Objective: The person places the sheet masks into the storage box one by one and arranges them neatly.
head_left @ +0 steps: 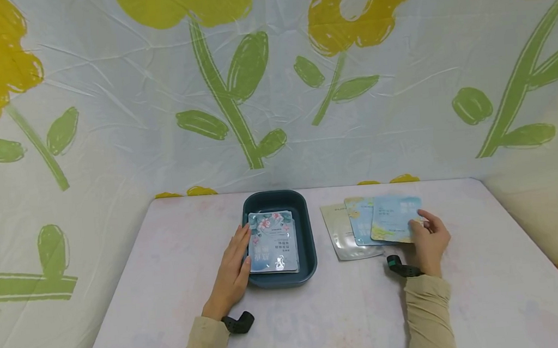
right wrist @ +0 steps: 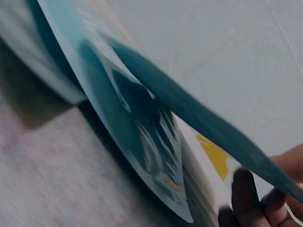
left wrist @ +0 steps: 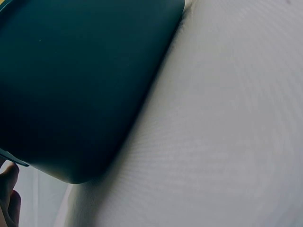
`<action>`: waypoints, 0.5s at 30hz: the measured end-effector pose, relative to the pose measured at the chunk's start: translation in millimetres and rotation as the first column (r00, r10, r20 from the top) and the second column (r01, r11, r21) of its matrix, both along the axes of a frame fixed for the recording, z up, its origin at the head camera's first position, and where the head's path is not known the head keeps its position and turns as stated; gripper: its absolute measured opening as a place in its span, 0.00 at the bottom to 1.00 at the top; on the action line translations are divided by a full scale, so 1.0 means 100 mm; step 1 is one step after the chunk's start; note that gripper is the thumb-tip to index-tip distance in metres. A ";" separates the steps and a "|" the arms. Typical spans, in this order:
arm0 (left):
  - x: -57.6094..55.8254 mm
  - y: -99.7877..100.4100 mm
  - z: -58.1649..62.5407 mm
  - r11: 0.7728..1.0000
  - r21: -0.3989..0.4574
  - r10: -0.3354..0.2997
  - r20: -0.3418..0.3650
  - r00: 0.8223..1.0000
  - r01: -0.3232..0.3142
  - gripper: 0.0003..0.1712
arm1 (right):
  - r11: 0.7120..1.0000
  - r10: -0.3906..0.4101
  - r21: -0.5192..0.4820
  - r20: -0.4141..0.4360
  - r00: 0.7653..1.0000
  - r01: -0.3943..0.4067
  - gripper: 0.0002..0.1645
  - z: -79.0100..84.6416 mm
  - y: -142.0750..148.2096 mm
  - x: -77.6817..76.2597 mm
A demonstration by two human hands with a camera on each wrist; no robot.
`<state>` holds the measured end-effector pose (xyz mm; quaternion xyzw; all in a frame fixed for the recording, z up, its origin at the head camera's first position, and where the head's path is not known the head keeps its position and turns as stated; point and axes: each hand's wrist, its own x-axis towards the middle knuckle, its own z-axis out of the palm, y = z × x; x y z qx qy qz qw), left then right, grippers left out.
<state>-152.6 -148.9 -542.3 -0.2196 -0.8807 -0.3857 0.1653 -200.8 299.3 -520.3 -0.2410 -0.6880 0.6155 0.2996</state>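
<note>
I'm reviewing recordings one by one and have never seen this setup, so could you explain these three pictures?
There is no machine here: a person's left hand and right hand are at work. The wide picture comes from a camera worn on the head. A black camera on each wrist takes the close pictures: the left one mostly shows the side of a dark teal tray, the right one a packet at the fingers.

On the table, the tray holds a flower-printed packet; the left hand touches its left edge. Right of the tray, a beige packet and a blue packet overlap. The right hand pinches the light blue packet beside them.
</note>
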 end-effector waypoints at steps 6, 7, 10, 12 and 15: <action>0.00 0.00 0.00 1.000 0.000 -0.002 -0.003 1.000 0.002 0.34 | 0.996 0.089 0.018 0.109 0.990 -0.091 0.21 0.05 0.08 0.05; 0.00 0.00 -0.01 1.000 0.001 -0.002 -0.005 1.000 0.002 0.34 | 0.995 0.104 -0.005 0.117 0.988 -0.104 0.21 0.06 0.09 0.05; 0.00 0.00 -0.01 1.000 0.002 -0.004 -0.008 1.000 0.004 0.34 | 0.986 0.162 -0.075 0.158 0.974 -0.152 0.22 0.10 0.12 0.07; 0.00 0.00 0.00 1.000 0.002 -0.003 -0.005 1.000 0.003 0.34 | 0.978 0.206 -0.086 0.208 0.956 -0.192 0.24 0.12 0.14 0.08; 0.00 0.00 0.00 1.000 0.003 -0.001 0.001 1.000 0.001 0.34 | 0.961 0.272 -0.046 0.306 0.912 -0.272 0.27 0.13 0.15 0.09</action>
